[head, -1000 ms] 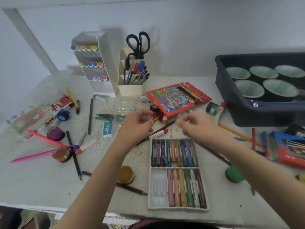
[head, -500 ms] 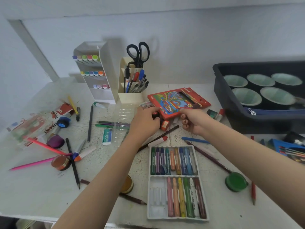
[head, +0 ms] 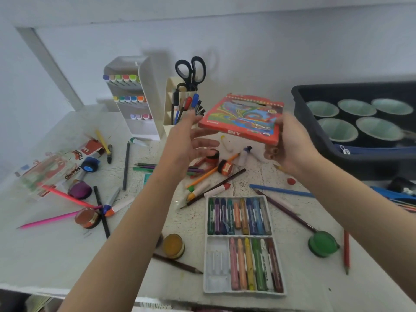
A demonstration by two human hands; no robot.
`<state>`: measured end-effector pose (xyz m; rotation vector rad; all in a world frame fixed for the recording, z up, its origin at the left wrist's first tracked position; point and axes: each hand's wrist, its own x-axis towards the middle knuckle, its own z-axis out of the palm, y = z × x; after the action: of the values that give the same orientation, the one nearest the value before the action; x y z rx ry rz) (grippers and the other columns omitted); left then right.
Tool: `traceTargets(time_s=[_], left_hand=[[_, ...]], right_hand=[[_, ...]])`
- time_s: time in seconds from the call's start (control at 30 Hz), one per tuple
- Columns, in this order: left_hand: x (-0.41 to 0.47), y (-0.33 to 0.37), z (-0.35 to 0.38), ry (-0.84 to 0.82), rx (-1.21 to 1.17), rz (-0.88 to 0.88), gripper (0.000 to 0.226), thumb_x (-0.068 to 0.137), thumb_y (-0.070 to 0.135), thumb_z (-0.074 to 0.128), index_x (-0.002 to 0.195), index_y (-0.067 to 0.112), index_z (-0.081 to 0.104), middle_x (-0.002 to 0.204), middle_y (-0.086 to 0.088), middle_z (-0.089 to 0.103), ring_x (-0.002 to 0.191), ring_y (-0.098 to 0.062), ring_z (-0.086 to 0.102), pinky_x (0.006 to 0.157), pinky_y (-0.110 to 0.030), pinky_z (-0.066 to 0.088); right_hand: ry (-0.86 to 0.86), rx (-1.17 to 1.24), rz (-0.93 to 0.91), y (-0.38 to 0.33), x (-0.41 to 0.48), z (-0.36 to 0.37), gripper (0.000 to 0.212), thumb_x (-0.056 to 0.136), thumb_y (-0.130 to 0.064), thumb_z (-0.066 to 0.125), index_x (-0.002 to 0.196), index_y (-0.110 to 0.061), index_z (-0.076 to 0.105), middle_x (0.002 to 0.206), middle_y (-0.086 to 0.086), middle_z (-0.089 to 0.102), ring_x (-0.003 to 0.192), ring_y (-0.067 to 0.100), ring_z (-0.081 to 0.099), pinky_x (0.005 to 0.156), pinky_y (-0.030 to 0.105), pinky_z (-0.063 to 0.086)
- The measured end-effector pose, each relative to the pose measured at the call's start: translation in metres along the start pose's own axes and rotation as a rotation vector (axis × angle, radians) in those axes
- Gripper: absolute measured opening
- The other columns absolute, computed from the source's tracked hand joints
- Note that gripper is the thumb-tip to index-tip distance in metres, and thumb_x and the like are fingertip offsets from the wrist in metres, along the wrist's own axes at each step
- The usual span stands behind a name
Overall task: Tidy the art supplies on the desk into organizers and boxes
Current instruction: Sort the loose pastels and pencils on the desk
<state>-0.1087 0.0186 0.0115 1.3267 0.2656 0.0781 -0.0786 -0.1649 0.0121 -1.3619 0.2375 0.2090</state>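
Counter (head: 56,255) is cluttered; red pencil box (head: 243,118) is held in the air above it, probably so it can be opened and refilled. Right hand (head: 290,145) grips its right edge. Left hand (head: 189,143) is spread and empty at the left edge, contact unclear, likely steadying it. Loose pencils (head: 281,190) lie below.

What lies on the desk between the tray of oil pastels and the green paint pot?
In the head view, a dark purple pencil lies slanted between the pastel tray and the green paint pot, and its near end reaches the pot.
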Motion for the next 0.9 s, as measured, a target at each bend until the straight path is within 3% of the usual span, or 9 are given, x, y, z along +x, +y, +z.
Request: traceTargets(time_s=[0.1,0.2,0.27,0.37,0.47,0.63,0.7,0.8,0.9], left_hand=[[0.001,0.009,0.003,-0.038,0.118,0.023,0.026,0.095,0.02,0.053,0.115,0.004,0.056,0.061,0.0,0.069,0.051,-0.012,0.064,0.044,-0.021,0.05],[0.004,0.005,0.012,-0.034,0.219,-0.006,0.035,0.09,0.003,0.058,0.123,0.002,0.048,0.068,-0.007,0.068,0.052,-0.01,0.065,0.047,-0.018,0.052],[0.007,-0.002,0.023,-0.029,0.187,-0.051,0.036,0.09,0.002,0.058,0.124,-0.002,0.046,0.079,-0.012,0.067,0.054,-0.01,0.067,0.051,-0.017,0.053],[0.016,-0.016,0.045,-0.004,0.12,-0.095,0.032,0.091,0.002,0.057,0.12,-0.001,0.044,0.088,-0.012,0.065,0.056,-0.009,0.067,0.053,-0.017,0.054],[0.023,-0.031,0.064,0.017,0.087,-0.094,0.025,0.09,0.0,0.057,0.108,0.007,0.042,0.095,-0.011,0.06,0.061,-0.012,0.066,0.053,-0.017,0.055],[0.034,-0.053,0.082,-0.056,0.26,-0.139,0.016,0.085,-0.002,0.062,0.088,0.009,0.051,0.085,-0.007,0.063,0.065,-0.016,0.067,0.057,-0.023,0.057],[0.034,-0.059,0.085,-0.13,0.43,-0.188,0.008,0.086,0.002,0.062,0.089,0.009,0.058,0.091,-0.011,0.066,0.078,-0.021,0.067,0.067,-0.032,0.059],[0.032,-0.062,0.076,-0.164,0.68,-0.086,0.025,0.087,0.007,0.056,0.111,0.009,0.063,0.1,-0.008,0.064,0.075,-0.015,0.058,0.056,-0.022,0.049],[0.029,-0.054,0.053,-0.099,0.75,0.07,0.034,0.084,0.0,0.051,0.113,0.011,0.064,0.111,-0.003,0.063,0.085,-0.012,0.054,0.065,-0.02,0.044]], right_hand=[[0.033,-0.338,-0.026,-0.012,0.008,-0.003,0.024,0.097,-0.031,0.038,0.089,-0.014,0.052,0.06,-0.001,0.061,0.04,0.006,0.054,0.039,0.018,0.044],[0.112,-0.658,-0.15,-0.02,0.023,-0.011,0.027,0.097,-0.028,0.047,0.117,-0.009,0.045,0.087,0.003,0.061,0.058,0.011,0.062,0.036,0.02,0.046],[0.151,-0.88,-0.276,-0.019,0.033,-0.016,0.046,0.095,-0.027,0.049,0.134,-0.007,0.036,0.111,0.01,0.056,0.076,0.018,0.058,0.047,0.022,0.044],[0.16,-1.134,-0.395,-0.018,0.041,-0.017,0.038,0.095,-0.025,0.046,0.125,-0.002,0.048,0.114,0.014,0.057,0.084,0.017,0.047,0.064,0.027,0.037],[0.094,-1.293,-0.374,-0.012,0.046,-0.014,0.031,0.096,-0.026,0.042,0.116,-0.005,0.054,0.099,0.009,0.058,0.073,0.017,0.049,0.058,0.029,0.039],[0.001,-1.347,-0.323,0.004,0.053,-0.018,0.037,0.1,-0.025,0.033,0.13,-0.008,0.044,0.12,0.015,0.056,0.086,0.021,0.049,0.066,0.028,0.034],[-0.047,-1.363,-0.267,0.01,0.055,-0.019,0.037,0.1,-0.026,0.033,0.129,-0.007,0.046,0.12,0.014,0.056,0.084,0.019,0.05,0.067,0.028,0.036],[-0.091,-1.433,-0.213,0.016,0.055,-0.02,0.042,0.1,-0.031,0.034,0.133,-0.008,0.046,0.124,0.013,0.056,0.089,0.019,0.051,0.073,0.028,0.038],[-0.077,-1.438,-0.301,0.017,0.05,-0.014,0.039,0.098,-0.029,0.039,0.132,-0.012,0.045,0.125,0.011,0.056,0.092,0.02,0.053,0.074,0.03,0.04]])
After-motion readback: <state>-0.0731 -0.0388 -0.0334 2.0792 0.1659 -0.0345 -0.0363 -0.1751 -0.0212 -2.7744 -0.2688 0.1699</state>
